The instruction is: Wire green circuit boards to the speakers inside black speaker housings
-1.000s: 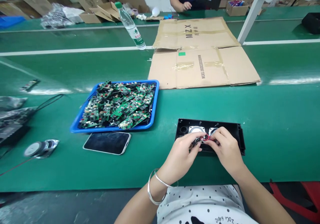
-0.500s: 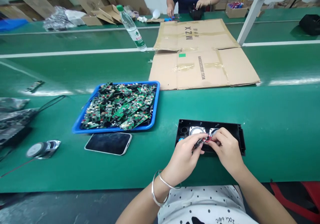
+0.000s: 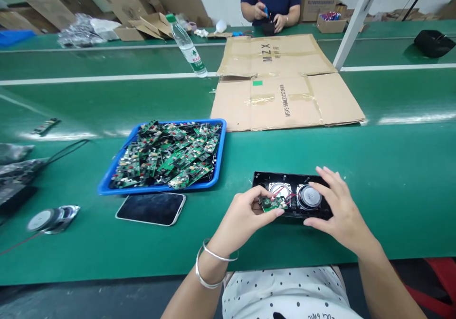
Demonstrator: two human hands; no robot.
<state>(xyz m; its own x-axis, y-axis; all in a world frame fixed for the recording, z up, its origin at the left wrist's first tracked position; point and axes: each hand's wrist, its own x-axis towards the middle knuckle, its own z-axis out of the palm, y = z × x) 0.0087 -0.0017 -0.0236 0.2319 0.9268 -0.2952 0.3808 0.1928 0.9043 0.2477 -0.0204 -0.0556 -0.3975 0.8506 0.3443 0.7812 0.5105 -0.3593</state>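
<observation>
My left hand (image 3: 245, 214) pinches a small green circuit board (image 3: 273, 204) above the left part of a black casing (image 3: 290, 178). Red wires run from the board toward two round speakers sitting in the casing. The left speaker (image 3: 280, 190) is partly behind the board; the right speaker (image 3: 309, 197) shows fully. Around the casing's right end, my right hand (image 3: 337, 205) has its fingers spread, with thumb and fingertips close to the right speaker. Whether they touch it I cannot tell.
A blue tray (image 3: 221, 152) heaped with circuit boards stands left, behind a phone (image 3: 151, 208). A loose speaker (image 3: 48, 219) lies far left. Flattened cardboard (image 3: 285, 100) and a bottle (image 3: 188, 48) are further back. Across the table a person (image 3: 270, 5) handles a black part.
My right hand has let go of the wires and opened over the right speaker. The circuit board has turned in my left hand, showing its green face. The person opposite has raised a hand.
</observation>
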